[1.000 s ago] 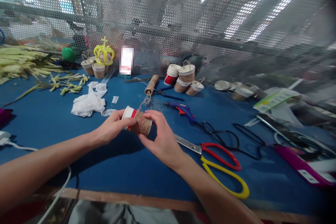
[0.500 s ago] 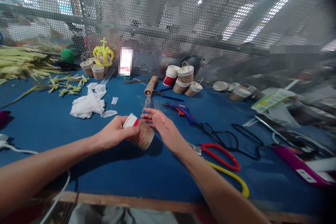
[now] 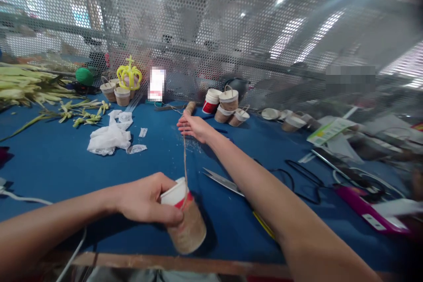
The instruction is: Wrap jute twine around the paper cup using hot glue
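Observation:
My left hand (image 3: 145, 200) is closed around a paper cup (image 3: 187, 222) near the table's front edge; the cup has a white and red top and jute twine wound round its body. A taut strand of twine (image 3: 184, 158) runs from the cup up to my right hand (image 3: 193, 127), which is stretched far forward. The right hand's fingers pinch the strand just in front of the twine spool (image 3: 190, 106) lying on the blue table (image 3: 59, 158).
Red-and-yellow scissors (image 3: 228, 183) lie partly under my right arm. Finished twine-wrapped cups (image 3: 228, 105) stand behind the spool, more cups and a yellow crown (image 3: 128, 77) at back left. White plastic scraps (image 3: 109, 136), green leaves (image 3: 29, 86), cables and a perforated metal screen surround the area.
My right hand left the cup and reached forward to the spool, drawing the twine out long. My left hand pulled the cup back toward the table's front edge.

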Motion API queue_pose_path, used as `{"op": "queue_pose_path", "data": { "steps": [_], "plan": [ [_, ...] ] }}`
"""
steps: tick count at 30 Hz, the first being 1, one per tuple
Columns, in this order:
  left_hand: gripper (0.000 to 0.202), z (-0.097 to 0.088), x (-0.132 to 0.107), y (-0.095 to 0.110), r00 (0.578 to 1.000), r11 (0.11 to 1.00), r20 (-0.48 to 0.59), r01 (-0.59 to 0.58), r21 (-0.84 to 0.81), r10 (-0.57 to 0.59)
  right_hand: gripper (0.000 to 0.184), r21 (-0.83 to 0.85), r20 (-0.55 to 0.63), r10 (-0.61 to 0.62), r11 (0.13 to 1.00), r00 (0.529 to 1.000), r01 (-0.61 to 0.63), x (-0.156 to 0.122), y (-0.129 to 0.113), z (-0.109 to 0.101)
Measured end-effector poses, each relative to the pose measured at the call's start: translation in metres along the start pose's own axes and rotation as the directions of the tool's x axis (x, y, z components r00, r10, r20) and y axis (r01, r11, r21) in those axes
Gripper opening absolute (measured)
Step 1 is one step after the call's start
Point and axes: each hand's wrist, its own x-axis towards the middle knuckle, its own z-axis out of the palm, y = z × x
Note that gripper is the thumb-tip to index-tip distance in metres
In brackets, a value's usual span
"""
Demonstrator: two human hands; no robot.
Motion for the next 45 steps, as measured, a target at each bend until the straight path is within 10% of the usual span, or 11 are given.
{"op": "queue_pose_path", "data": {
  "steps": [11,15,18,22,34,45],
  "plan": [
    [0.016,-0.001,-0.006,0.002,0.979,0.999,0.199,0.043,0.033,-0.049,0.027,-0.321,0.019,0.013,0.947,1.0,-0.006,0.031,-0.012,0.002],
    [0.024,-0.01,0.002,-0.004,0.996,0.991,-0.088,-0.009,-0.132,-0.002,0.031,-0.408,0.002,-0.087,0.909,0.996,0.08,0.005,-0.02,-0.005],
    [0.026,-0.02,0.011,-0.013,0.906,0.976,-0.418,-0.145,-0.162,0.065,0.041,-0.405,0.042,-0.154,0.901,0.987,0.158,-0.034,-0.025,-0.007],
    [0.022,-0.026,0.017,-0.02,0.824,0.977,-0.553,-0.199,-0.08,0.122,0.051,-0.385,0.176,-0.196,0.888,0.965,0.251,-0.091,-0.017,-0.001],
    [0.026,-0.019,0.017,-0.024,0.898,0.986,-0.419,-0.075,0.152,0.133,0.041,-0.324,0.209,-0.544,0.745,0.813,0.583,-0.128,0.018,0.026],
    [0.031,-0.02,0.02,-0.026,0.888,0.967,-0.436,-0.033,0.252,0.144,0.044,-0.327,0.26,-0.568,0.71,0.781,0.624,-0.128,0.019,0.03]
  ]
}}
